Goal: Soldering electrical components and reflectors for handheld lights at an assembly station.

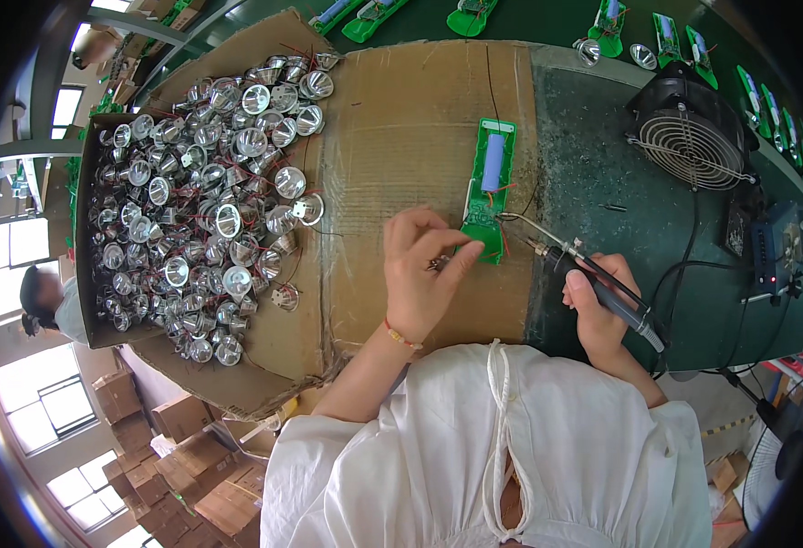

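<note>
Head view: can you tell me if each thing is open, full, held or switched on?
Cardboard box: open, heaped with silver reflectors.
Green casing: lying open, purple battery showing.
Soldering iron: held in the right hand.
Left hand: partly curled by the casing; grip unclear.
Fan: can't tell if spinning.
Blue-fronted box: red light lit.

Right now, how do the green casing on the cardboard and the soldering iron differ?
The green casing lies on the cardboard; the soldering iron is held in the right hand. The casing is broad and green; the iron is slim and mostly dark. Both are longer than wide.
</note>
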{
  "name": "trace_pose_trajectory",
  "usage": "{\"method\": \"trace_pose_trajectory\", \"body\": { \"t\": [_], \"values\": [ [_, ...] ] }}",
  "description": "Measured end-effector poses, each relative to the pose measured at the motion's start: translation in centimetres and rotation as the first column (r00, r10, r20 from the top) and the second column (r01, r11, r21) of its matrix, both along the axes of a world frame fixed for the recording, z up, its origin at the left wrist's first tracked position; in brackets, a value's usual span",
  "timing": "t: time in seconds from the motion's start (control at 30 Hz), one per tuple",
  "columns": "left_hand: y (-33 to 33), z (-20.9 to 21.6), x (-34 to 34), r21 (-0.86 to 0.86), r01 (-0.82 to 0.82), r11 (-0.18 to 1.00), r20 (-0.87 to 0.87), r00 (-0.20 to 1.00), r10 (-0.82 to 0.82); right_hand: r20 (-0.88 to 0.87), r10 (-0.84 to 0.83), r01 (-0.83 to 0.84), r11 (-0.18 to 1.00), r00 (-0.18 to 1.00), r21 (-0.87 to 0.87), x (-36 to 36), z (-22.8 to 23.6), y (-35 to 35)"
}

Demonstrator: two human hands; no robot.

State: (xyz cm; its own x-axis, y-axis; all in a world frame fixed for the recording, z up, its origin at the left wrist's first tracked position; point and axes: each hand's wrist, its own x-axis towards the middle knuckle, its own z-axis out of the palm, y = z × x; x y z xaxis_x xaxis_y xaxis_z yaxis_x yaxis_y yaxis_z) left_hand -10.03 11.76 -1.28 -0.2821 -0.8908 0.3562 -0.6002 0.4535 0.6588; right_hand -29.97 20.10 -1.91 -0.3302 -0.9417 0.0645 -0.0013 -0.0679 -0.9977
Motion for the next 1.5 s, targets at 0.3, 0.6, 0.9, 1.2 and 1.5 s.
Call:
{"method": "trace_pose_trajectory", "body": {
  "t": [0.3,0.6,0.9,1.2,1.5],
  "values": [
    [-1.2,-1.0,-0.6,0.091,-0.104,0.99,-0.065,0.992,0.11,-0.077,0.008,-0.008,1.0,0.997,0.0,0.7,-0.9,-0.7],
    [-1.5,-0.8,-1.0,0.226,-0.102,0.969,-0.083,0.989,0.124,-0.033,-0.008,0.01,0.998,0.999,0.056,0.9,-0.9,-1.4],
    [-1.6,-1.2,-0.7,0.24,-0.083,0.967,-0.073,0.992,0.103,0.035,-0.042,0.043,0.998,0.999,-0.036,0.3,-0.4,-0.7],
    [-1.6,-1.1,-0.7,0.233,-0.082,0.969,-0.071,0.992,0.101,0.026,-0.051,0.052,0.999,0.998,-0.015,0.3,-0.1,-0.1],
    [-0.2,0.7,0.0,0.009,0.205,0.979,0.042,0.978,-0.205,0.019,0.001,-0.001,1.0,1.0,0.013,-0.2,-0.3,0.3]
  ]
}}
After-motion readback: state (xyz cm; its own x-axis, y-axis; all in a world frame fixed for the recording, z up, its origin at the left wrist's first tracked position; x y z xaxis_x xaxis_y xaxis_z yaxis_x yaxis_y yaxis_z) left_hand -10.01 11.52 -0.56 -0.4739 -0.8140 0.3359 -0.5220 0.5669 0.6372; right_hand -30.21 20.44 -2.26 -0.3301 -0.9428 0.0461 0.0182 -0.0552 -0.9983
